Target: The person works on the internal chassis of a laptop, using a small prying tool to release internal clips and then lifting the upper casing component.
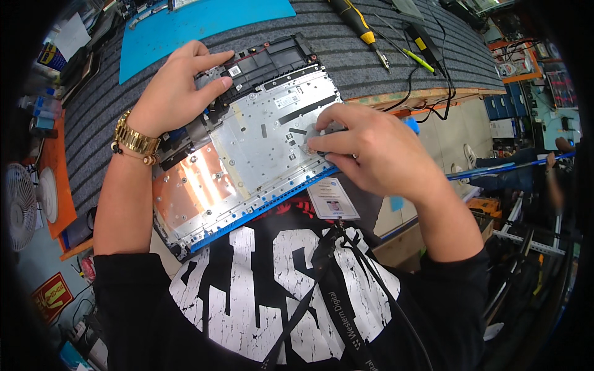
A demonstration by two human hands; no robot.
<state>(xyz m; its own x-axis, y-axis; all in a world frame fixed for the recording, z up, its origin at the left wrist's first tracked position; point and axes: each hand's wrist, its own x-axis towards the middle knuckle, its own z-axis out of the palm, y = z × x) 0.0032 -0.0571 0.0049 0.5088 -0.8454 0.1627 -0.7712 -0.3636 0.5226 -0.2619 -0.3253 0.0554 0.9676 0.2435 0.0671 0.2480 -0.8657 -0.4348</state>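
A laptop's lower chassis, with a silver metal plate, a copper-coloured area and a black plastic frame, lies tilted across the bench edge close to my body. A blue strip runs along its near edge. My left hand grips the far left part of the black frame, thumb on top and forefinger stretched along it. Over the plate's right end, my right hand is closed in a pinch, fingertips against the metal. A small greyish bit shows between those fingers, too hidden to name.
The bench has a ribbed grey cover. A blue mat lies at the back left. At the back right are a yellow-and-black screwdriver, a green pen-like tool and black cables. A badge hangs below the chassis.
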